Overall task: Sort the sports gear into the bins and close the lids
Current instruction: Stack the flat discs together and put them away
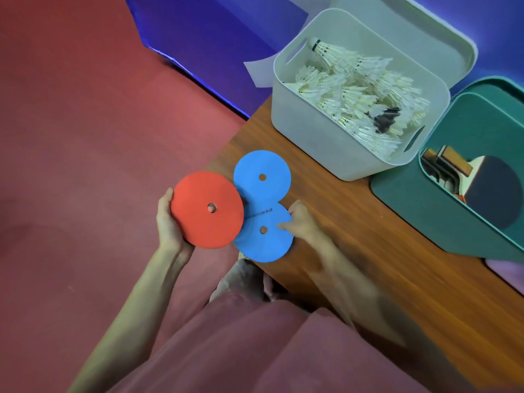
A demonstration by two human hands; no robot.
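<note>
The left hand (170, 222) is cupping the red disc (207, 209) off the wooden table's (354, 236) corner, while the right hand (302, 222) is pinching the near blue disc (265, 236), the far blue disc (262, 177) lying flat. Stacking them squarely looks wise before carrying them past the open shuttlecock bin (312, 137).
</note>
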